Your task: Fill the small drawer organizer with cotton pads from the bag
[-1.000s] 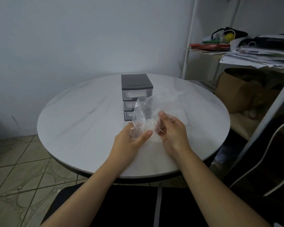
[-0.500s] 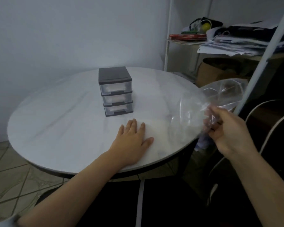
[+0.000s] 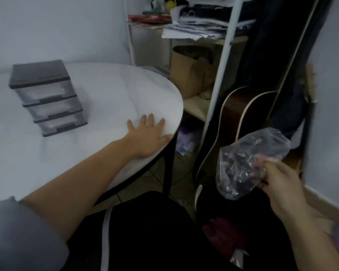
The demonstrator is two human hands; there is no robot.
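The left hand [image 3: 148,137] lies flat, fingers spread, on the table [image 3: 115,90] right at its rounded edge, likely bracing the body as it leans aside. The right hand [image 3: 282,184] pinches the clear bag [image 3: 249,159] by its crumpled top, off the table and low beside the guitar [image 3: 235,118] (it looks empty, probably being put away). The drawer organizer [image 3: 47,98] stands well apart, drawers closed. Room is tight between table edge, shelf post [image 3: 216,81] and guitar

I count one small drawer organizer [image 3: 47,96] with three drawers [image 3: 53,108] on the one round table [image 3: 115,90]. There is one clear plastic bag [image 3: 249,165], one guitar [image 3: 234,114], and two hands: left hand [image 3: 148,138], right hand [image 3: 282,185].
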